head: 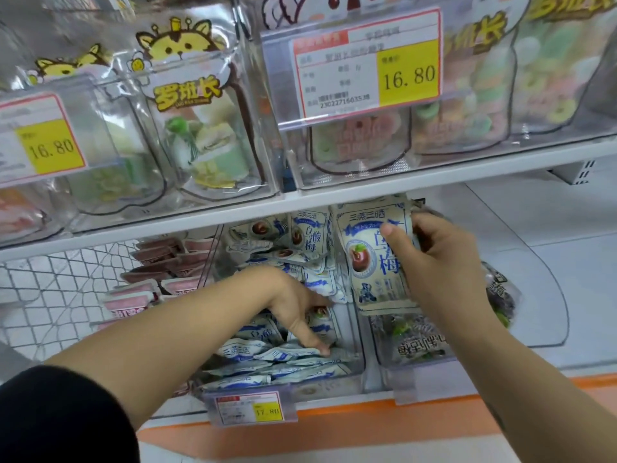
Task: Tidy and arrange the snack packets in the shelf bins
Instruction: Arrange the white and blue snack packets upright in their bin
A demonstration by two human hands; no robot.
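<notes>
Snack packet [374,259] upright, gripped by right hand [440,262] — left hand [297,305] spread on binned pile [267,357], seemingly gripping nothing.

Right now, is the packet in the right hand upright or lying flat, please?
Upright: the right hand grips the packet at its upper edge, and its print stands right way up.

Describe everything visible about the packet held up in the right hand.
The packet is a glossy white-and-pale-blue pouch, flat and slightly creased, with blue Chinese lettering and a round picture of a reddish-brown fruit with a green leaf. It is upright, front to the camera, its top just under the upper shelf edge, above the bins. The right hand grips its right side, thumb across the front.
</notes>
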